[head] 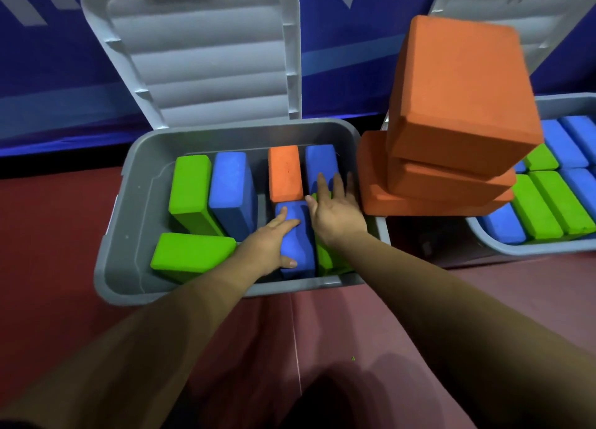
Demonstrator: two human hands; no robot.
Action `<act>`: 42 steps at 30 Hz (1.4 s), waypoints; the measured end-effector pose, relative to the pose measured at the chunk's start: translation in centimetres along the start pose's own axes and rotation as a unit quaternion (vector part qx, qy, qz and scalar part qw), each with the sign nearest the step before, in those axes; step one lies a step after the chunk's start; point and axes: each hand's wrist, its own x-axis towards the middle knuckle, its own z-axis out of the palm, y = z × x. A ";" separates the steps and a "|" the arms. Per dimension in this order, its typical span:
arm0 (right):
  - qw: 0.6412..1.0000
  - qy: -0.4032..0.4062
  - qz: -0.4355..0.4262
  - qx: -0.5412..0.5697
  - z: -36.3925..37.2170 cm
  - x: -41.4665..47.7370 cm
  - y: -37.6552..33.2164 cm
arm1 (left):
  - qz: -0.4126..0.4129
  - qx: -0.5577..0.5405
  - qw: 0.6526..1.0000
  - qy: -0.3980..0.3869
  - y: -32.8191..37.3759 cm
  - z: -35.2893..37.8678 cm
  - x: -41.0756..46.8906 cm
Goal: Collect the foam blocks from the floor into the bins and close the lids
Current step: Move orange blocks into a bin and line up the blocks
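Left hand flat on blue block, fingers straight, right hand splayed open on green block, in grey bin

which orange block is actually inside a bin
The lone orange block, standing at the back of the left bin. The other three are stacked outside it, between the bins.

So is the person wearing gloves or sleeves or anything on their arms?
No. The left forearm and right forearm are bare, with no sleeve showing on them. The left grip and right grip are plain bare hands too, five fingers each. I can see no gloves, rings, watch or bracelet.
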 end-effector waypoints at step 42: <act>0.969 -0.126 -0.111 0.180 6.2 1.0 -14.2 | -0.270 0.063 0.956 -0.099 -11.8 -9.3 -7.9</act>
